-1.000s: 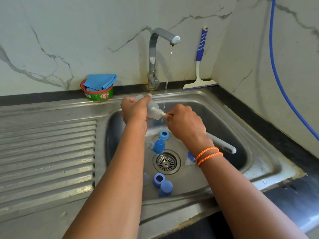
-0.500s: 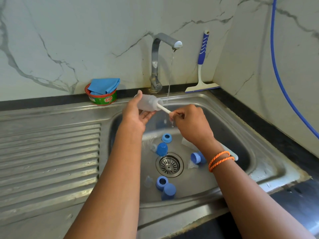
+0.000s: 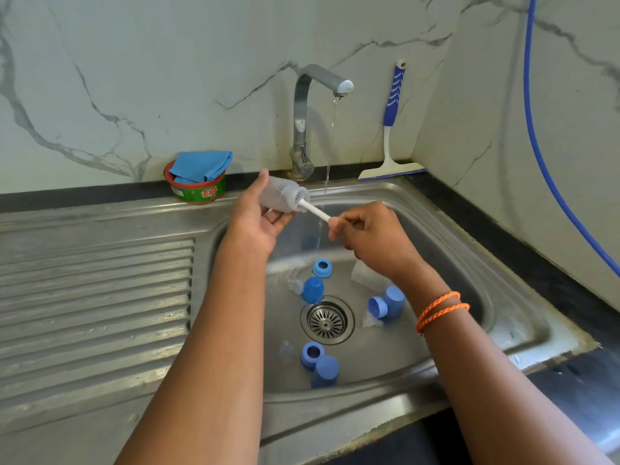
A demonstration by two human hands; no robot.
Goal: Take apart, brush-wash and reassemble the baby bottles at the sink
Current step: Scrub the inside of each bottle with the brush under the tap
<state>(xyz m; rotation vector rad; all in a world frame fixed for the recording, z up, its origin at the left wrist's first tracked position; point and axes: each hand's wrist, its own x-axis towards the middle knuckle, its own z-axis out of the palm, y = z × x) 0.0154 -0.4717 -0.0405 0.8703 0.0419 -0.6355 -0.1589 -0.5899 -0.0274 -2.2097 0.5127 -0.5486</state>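
Far left: ribbed steel drainboard (image 3: 94, 297), part of the same unit as the sink (image 3: 469, 263). Behind it on the black counter edge, a green dish-soap tub (image 3: 198, 193) with a red rim, blue cloth (image 3: 201, 166) stuffed in the top.

Left hand (image 3: 255, 219) is over the basin's back-left corner, holding a clear baby bottle (image 3: 283, 196) on its side: thumb up along the base end, fingers curled underneath. The mouth points right, toward the water stream.

Bottle brush (image 3: 313, 211): bristles are inside the bottle neck, and the white stem runs down-right out of the mouth.

Tap (image 3: 308, 129) sits behind, centre, running; the thin stream falls just right of the bottle mouth and crosses behind the stem.

Right hand (image 3: 369, 236) pinches the stem between thumb and curled fingers, near the stream. Orange bands (image 3: 439, 310) are on that wrist.

Basin floor, around the drain (image 3: 327, 320):
- blue collar ring (image 3: 322, 267) and blue cap (image 3: 313, 289) behind the drain, clear teat (image 3: 296, 286) just left of the cap
- clear teat (image 3: 286, 351), blue ring (image 3: 312, 354) and blue cap (image 3: 325, 370) at the front
- a second clear bottle (image 3: 367, 275) lying under the right wrist, partly hidden
- blue ring (image 3: 377, 307) touching a blue cap (image 3: 394, 301), clear teat (image 3: 370, 321) just in front of them

Far right: blue-handled squeegee (image 3: 391, 129) leaning on the marble wall, blue hose (image 3: 543, 146) running down the side wall.
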